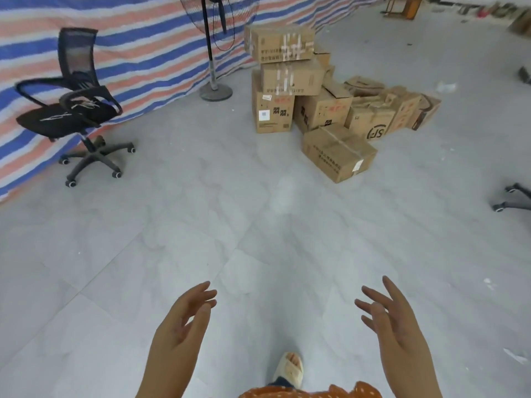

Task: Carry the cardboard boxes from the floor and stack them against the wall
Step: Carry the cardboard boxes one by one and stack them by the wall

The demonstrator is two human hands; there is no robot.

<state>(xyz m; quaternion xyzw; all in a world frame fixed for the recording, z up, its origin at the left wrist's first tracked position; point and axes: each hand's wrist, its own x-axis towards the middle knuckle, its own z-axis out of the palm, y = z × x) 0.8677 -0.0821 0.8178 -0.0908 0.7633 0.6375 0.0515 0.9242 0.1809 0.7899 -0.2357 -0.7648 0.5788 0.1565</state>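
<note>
Several brown cardboard boxes sit far ahead on the grey tiled floor. A stack of three (pixel 283 79) rises by the striped tarp wall (pixel 120 61), its top box (pixel 280 43) taped over. One loose box (pixel 339 152) lies nearest me in front of the pile, with more boxes (pixel 382 110) spread to the right. My left hand (pixel 184 323) and my right hand (pixel 393 320) are held out low in front of me, palms facing each other, fingers spread, both empty and well short of the boxes.
A black office chair (pixel 71 110) stands at the left by the tarp. A pedestal fan (pixel 215 53) stands just left of the stack. Another chair's wheeled base (pixel 514 196) pokes in at the right edge. My sandalled foot (pixel 290 369) is below.
</note>
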